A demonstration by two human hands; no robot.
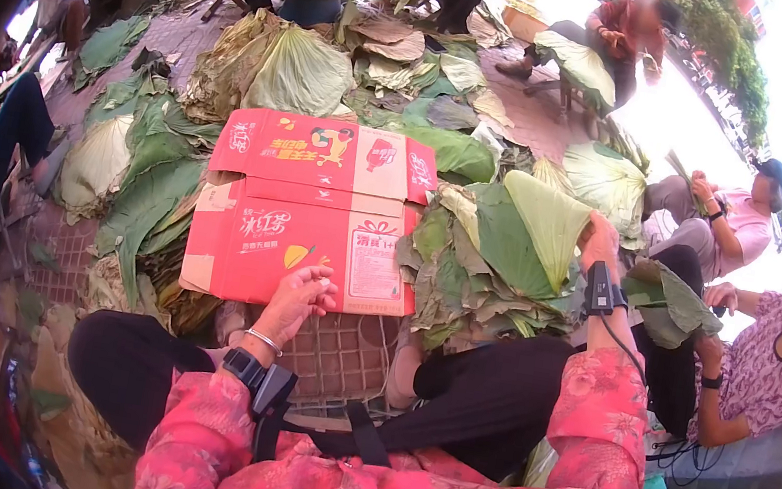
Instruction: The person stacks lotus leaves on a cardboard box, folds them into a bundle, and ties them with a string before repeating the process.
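A flattened red cardboard box (pixel 289 219) lies in front of me, over a frame or basket with a grid bottom. My left hand (pixel 304 297) hovers at its lower edge, fingers apart and slightly curled, holding nothing. On the right, my right hand (pixel 598 243) has its fingers closed on the edge of a large green leaf (pixel 525 226), which is folded and lifted above a leaf pile (pixel 476 283) beside the cardboard. The fingertips of my right hand are partly hidden behind the leaf.
Big leaf heaps lie left of the cardboard (pixel 153 179) and beyond it (pixel 301 69). Several people sit around, one at the right in a patterned top (pixel 771 372) holding a leaf, another in pink with a cap (pixel 747 227). Dark cables (pixel 688 459) hang at lower right.
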